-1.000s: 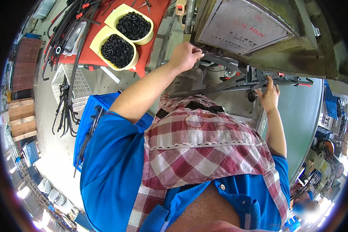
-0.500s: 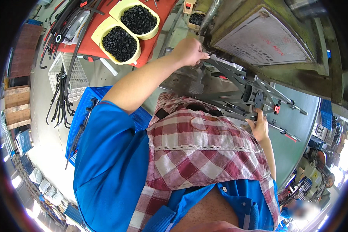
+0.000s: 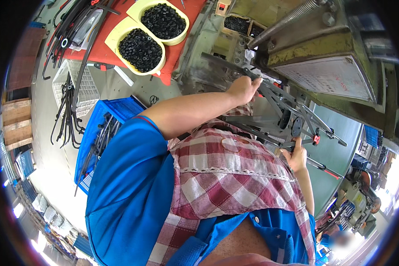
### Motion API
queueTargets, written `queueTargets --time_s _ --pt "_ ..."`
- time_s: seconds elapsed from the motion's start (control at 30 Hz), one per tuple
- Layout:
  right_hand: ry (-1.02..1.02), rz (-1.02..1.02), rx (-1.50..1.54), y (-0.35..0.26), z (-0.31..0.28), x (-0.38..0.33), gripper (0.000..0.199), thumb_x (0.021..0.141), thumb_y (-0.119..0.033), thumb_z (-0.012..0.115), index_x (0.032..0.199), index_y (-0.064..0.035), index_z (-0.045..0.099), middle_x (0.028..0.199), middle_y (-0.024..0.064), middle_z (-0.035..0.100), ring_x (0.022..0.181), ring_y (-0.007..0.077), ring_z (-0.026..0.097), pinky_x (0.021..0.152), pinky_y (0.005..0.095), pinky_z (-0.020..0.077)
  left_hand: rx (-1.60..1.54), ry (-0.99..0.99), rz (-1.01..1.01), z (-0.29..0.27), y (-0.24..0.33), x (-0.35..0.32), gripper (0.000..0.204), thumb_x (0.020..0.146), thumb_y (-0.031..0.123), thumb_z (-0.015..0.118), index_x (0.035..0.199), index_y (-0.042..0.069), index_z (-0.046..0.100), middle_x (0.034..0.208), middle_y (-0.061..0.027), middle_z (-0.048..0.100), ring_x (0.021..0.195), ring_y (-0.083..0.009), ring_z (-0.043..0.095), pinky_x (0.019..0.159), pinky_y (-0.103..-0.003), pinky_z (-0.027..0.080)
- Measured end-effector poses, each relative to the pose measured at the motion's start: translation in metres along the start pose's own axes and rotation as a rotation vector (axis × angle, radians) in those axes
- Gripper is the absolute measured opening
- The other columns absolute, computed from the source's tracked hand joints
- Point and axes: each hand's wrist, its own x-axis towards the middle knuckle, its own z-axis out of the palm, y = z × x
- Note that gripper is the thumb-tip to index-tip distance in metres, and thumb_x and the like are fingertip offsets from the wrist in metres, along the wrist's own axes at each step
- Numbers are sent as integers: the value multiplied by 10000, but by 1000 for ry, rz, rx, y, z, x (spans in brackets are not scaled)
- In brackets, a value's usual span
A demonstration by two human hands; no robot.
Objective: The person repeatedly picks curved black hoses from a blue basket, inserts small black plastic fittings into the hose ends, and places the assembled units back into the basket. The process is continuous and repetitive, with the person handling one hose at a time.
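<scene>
Dark-grey metal frame (image 3: 284, 119), a splayed linkage of slim flat bars with a round black disc and small red fittings, is held between our two hands, just beside the lower edge of an olive-green metal machine (image 3: 328, 80) bearing a pale plate. Our left hand (image 3: 244, 90) is closed narrow around bars at the frame's left end; our right hand (image 3: 296, 157) has thumb and fingers curled on the lower bars near the disc, in what looks like a lighter hold. The frame's right-hand ends reach out over a flat green surface (image 3: 341, 155). Farther left, two pale-yellow plastic tubs (image 3: 111, 39) full of small black parts stand near the right edge and near corner of a red-covered table (image 3: 97, 42); below that table's near edge sit a white plastic basket (image 3: 86, 84) with dark tubes draped over it and a blue plastic crate (image 3: 89, 137) of dark rods. We judge that the loose-looking linkage could fold and nip our fingers if either grip slackened, or that a bar could knock the machine if we turned the frame too close to it. Compared with half a second ago, our left hand has dropped away from the machine's lower corner, while our right hand keeps its place by the disc.
</scene>
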Motion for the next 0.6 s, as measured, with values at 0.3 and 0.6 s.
queueTargets --time_s 0.3,0.6 --pt "-9 -24 27 -10 -2 4 623 791 -370 812 1165 -22 455 781 198 699 734 409 695 641 446 544 -27 -1 33 6 -14 11 529 1003 462 527 821 -17 659 757 -127 705 576 -196 661 576 -371 512" --pt "29 85 -22 -22 1 -11 597 815 -358 794 1215 -34 491 1004 238 676 923 457 650 766 485 521 -692 -140 10 10 8 -5 388 952 329 661 1205 40 611 1117 -55 671 997 -158 638 823 -336 524"
